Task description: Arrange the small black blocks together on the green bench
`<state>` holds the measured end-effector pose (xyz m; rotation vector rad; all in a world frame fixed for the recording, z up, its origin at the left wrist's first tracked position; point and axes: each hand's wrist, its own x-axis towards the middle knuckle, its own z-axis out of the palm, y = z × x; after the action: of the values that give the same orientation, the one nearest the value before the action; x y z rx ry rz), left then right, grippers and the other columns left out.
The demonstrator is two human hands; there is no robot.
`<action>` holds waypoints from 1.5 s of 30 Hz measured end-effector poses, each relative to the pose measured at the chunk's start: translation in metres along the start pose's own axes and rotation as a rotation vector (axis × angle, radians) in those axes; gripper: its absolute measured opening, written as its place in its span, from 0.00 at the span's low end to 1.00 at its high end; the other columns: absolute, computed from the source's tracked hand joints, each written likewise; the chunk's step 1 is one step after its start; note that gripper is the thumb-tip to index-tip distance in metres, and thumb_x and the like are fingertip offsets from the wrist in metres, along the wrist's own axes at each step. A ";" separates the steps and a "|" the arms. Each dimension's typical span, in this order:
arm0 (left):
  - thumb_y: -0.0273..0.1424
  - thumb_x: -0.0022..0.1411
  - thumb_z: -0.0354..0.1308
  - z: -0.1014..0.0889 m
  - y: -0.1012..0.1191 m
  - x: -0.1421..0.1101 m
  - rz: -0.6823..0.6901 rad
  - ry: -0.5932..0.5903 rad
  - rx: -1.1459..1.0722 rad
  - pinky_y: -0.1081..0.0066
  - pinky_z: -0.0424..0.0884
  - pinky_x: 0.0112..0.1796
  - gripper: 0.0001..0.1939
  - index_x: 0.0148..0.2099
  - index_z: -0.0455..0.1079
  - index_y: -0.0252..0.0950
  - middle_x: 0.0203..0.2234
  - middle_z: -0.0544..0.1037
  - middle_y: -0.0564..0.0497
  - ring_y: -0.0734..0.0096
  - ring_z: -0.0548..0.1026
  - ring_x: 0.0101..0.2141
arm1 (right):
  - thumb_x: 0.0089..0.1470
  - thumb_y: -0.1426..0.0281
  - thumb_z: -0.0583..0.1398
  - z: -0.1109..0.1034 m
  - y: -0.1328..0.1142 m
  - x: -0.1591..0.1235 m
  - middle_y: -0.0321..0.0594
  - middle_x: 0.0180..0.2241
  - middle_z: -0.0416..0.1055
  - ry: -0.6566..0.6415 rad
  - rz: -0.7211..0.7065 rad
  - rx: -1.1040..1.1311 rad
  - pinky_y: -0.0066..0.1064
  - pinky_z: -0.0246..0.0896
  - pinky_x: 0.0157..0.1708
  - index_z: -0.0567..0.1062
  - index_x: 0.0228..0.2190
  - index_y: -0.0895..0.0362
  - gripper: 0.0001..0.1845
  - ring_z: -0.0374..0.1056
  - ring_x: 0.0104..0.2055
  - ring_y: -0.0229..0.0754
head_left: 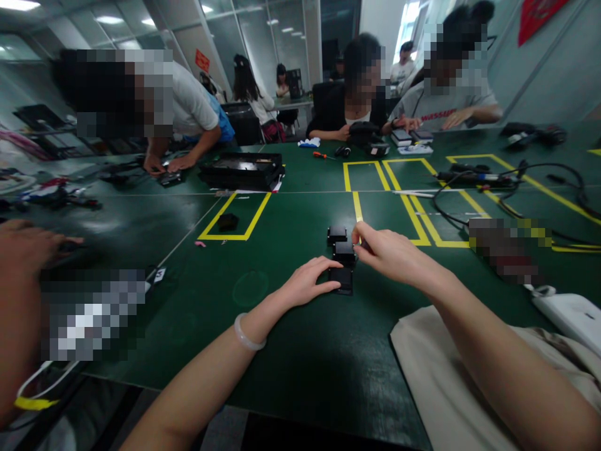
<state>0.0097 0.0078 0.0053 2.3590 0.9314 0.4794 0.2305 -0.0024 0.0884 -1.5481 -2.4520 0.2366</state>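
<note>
Green tabletop (291, 363), banded with yellow tape (225, 237), spreads before you toward glass partitions (263, 31). On it, your left hand (310, 282) rests thumb and finger against the nearest black box (345, 280); your right hand (387, 247) bunches its fingertips beside the middle box (344, 250). Whether either grips, I cannot tell.

Smooth boxes (344, 249), glossy tabletop (347, 357)

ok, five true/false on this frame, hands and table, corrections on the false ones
1. The left hand touches the nearest of three small black parts. True.
2. The bracelet is on the right wrist. False: the bracelet is on the left.
3. The right hand is beside the middle black part. True.
4. The tape is red. False: the tape is yellow.
5. The table is green. True.
</note>
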 end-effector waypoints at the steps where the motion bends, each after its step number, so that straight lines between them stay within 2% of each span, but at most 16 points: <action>1: 0.41 0.65 0.54 0.000 0.000 0.000 0.000 -0.001 0.001 0.64 0.65 0.47 0.19 0.56 0.64 0.42 0.47 0.71 0.48 0.61 0.69 0.47 | 0.60 0.62 0.49 0.000 0.000 0.000 0.36 0.27 0.70 0.008 0.013 -0.010 0.28 0.44 0.24 0.64 0.39 0.53 0.09 0.65 0.28 0.40; 5: 0.40 0.65 0.54 0.000 0.000 0.000 0.006 0.003 0.003 0.65 0.65 0.47 0.19 0.56 0.64 0.42 0.46 0.71 0.48 0.61 0.69 0.47 | 0.61 0.60 0.48 0.001 0.000 0.002 0.36 0.26 0.69 0.021 0.052 -0.055 0.28 0.43 0.24 0.65 0.34 0.53 0.11 0.64 0.27 0.40; 10: 0.39 0.65 0.54 0.001 -0.001 -0.001 0.018 0.008 0.005 0.65 0.65 0.47 0.19 0.56 0.64 0.42 0.46 0.71 0.48 0.61 0.69 0.47 | 0.60 0.64 0.50 0.002 0.003 0.001 0.36 0.28 0.70 0.007 0.005 -0.003 0.28 0.44 0.24 0.62 0.40 0.52 0.08 0.64 0.28 0.40; 16: 0.40 0.65 0.54 0.002 -0.001 -0.002 0.015 0.014 0.002 0.65 0.65 0.48 0.19 0.56 0.64 0.43 0.47 0.71 0.48 0.61 0.69 0.47 | 0.62 0.59 0.47 0.002 0.001 0.001 0.37 0.26 0.69 0.019 0.052 -0.056 0.28 0.42 0.23 0.64 0.34 0.52 0.12 0.63 0.27 0.41; 21: 0.39 0.65 0.54 0.002 -0.001 -0.002 0.012 0.014 0.006 0.64 0.65 0.48 0.19 0.56 0.63 0.42 0.47 0.71 0.48 0.61 0.69 0.48 | 0.61 0.64 0.48 0.002 0.001 0.000 0.36 0.28 0.70 0.019 0.013 -0.009 0.28 0.43 0.24 0.62 0.40 0.52 0.08 0.63 0.27 0.40; 26: 0.39 0.65 0.54 0.002 -0.001 -0.003 0.009 0.013 0.010 0.64 0.65 0.47 0.19 0.56 0.64 0.42 0.47 0.71 0.48 0.61 0.69 0.47 | 0.61 0.58 0.48 0.001 -0.002 0.000 0.36 0.27 0.70 0.021 0.052 -0.057 0.28 0.42 0.23 0.64 0.36 0.52 0.12 0.64 0.27 0.41; 28: 0.39 0.65 0.54 0.002 0.000 -0.003 0.005 0.016 0.008 0.64 0.66 0.47 0.19 0.56 0.64 0.42 0.47 0.71 0.48 0.61 0.69 0.47 | 0.61 0.60 0.47 0.000 -0.003 -0.001 0.37 0.26 0.70 0.014 0.059 -0.085 0.29 0.41 0.23 0.64 0.35 0.52 0.11 0.64 0.27 0.41; 33: 0.40 0.65 0.54 0.002 0.000 -0.004 0.012 0.016 0.003 0.64 0.65 0.48 0.19 0.56 0.64 0.42 0.47 0.71 0.48 0.61 0.69 0.48 | 0.60 0.64 0.48 -0.001 -0.004 -0.002 0.37 0.29 0.71 0.013 0.031 -0.029 0.28 0.43 0.24 0.63 0.40 0.52 0.09 0.64 0.27 0.40; 37: 0.40 0.65 0.54 0.002 0.000 -0.003 0.005 0.016 0.009 0.64 0.65 0.48 0.19 0.56 0.64 0.42 0.47 0.71 0.48 0.60 0.69 0.48 | 0.61 0.58 0.48 0.001 -0.003 -0.001 0.37 0.28 0.71 0.021 0.055 -0.068 0.28 0.42 0.23 0.65 0.35 0.52 0.12 0.65 0.28 0.41; 39: 0.40 0.65 0.54 0.002 0.000 -0.003 0.005 0.015 0.011 0.64 0.65 0.48 0.19 0.56 0.64 0.42 0.47 0.71 0.48 0.60 0.69 0.48 | 0.61 0.59 0.48 0.001 -0.002 -0.001 0.37 0.27 0.70 0.013 0.060 -0.097 0.29 0.42 0.23 0.65 0.34 0.52 0.12 0.65 0.27 0.41; 43: 0.40 0.65 0.54 0.002 0.001 -0.003 0.007 0.012 0.010 0.64 0.65 0.48 0.19 0.56 0.64 0.43 0.47 0.71 0.47 0.60 0.69 0.48 | 0.60 0.64 0.48 0.002 -0.002 -0.002 0.37 0.28 0.71 0.025 0.041 -0.070 0.28 0.42 0.23 0.64 0.40 0.52 0.09 0.64 0.27 0.41; 45: 0.41 0.65 0.54 0.001 0.001 -0.003 0.006 0.009 0.010 0.64 0.65 0.48 0.19 0.56 0.64 0.42 0.47 0.71 0.47 0.60 0.69 0.48 | 0.60 0.63 0.49 0.002 -0.003 -0.002 0.36 0.28 0.71 0.039 0.043 -0.059 0.28 0.42 0.23 0.63 0.40 0.52 0.09 0.65 0.28 0.41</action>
<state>0.0091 0.0045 0.0046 2.3715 0.9331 0.4892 0.2280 -0.0054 0.0875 -1.6153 -2.4187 0.1407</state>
